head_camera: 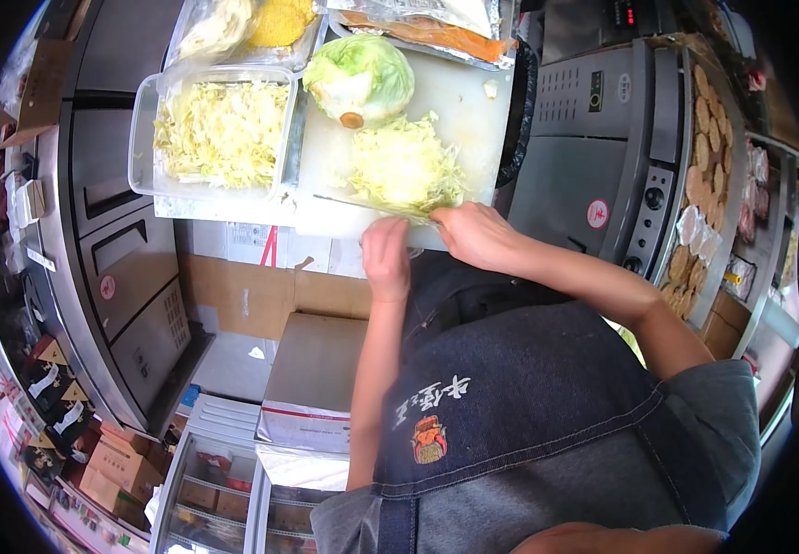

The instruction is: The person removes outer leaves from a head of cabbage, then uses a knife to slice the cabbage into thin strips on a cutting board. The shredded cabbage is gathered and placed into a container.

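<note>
A pile of shredded lettuce [406,163] lies on a white cutting board [475,124]. Along its near side runs the thin blade of a knife [351,202], seen nearly edge-on. My right hand [479,235] grips the knife at its right end, where the handle is mostly hidden by my fingers. Close to the blade, on its near side, my left hand [385,257] has its fingers bent down at the board; whether they press on anything is hidden. Behind the shreds sits a head of lettuce [361,76] with its cut brown stem towards me.
Left of the board stands a clear plastic tub [137,149] of shredded lettuce. Behind are a container with yellow food [281,22] and a tray with an orange item [434,38]. A black-lined bin [527,111] adjoins the board's right side. Round patties [704,145] lie farther right.
</note>
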`<action>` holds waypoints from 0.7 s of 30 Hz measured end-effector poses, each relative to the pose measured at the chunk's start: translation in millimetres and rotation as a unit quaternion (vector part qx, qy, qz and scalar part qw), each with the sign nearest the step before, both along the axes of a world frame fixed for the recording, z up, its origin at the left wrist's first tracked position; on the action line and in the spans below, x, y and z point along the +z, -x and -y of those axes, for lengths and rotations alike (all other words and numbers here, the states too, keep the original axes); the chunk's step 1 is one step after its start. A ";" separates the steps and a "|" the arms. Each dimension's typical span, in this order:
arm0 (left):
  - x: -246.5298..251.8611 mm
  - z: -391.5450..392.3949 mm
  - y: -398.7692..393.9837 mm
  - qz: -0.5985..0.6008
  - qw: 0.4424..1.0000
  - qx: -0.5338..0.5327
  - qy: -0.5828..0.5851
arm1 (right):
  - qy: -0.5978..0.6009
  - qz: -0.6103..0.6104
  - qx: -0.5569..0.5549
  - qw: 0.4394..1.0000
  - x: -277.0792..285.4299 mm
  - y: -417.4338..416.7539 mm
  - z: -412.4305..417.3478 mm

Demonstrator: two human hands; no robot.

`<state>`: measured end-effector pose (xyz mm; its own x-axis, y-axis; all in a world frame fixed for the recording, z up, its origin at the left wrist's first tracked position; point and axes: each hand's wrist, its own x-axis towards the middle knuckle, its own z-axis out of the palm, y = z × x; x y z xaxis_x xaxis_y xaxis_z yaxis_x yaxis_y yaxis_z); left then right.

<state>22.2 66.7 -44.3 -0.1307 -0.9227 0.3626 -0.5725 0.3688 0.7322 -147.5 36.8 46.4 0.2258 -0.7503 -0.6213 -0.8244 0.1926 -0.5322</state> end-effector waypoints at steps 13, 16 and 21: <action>-4.5 1.2 -0.4 -0.003 1.000 -0.009 0.002 | -0.014 -0.012 -0.004 1.000 -18.0 -13.4 3.1; -5.2 -0.3 -1.2 0.001 1.000 -0.008 0.003 | 0.000 0.005 -0.011 1.000 -5.0 -8.3 1.6; -4.6 -1.2 -0.3 0.001 1.000 0.004 -0.003 | -0.023 -0.005 -0.001 1.000 18.3 3.9 -4.9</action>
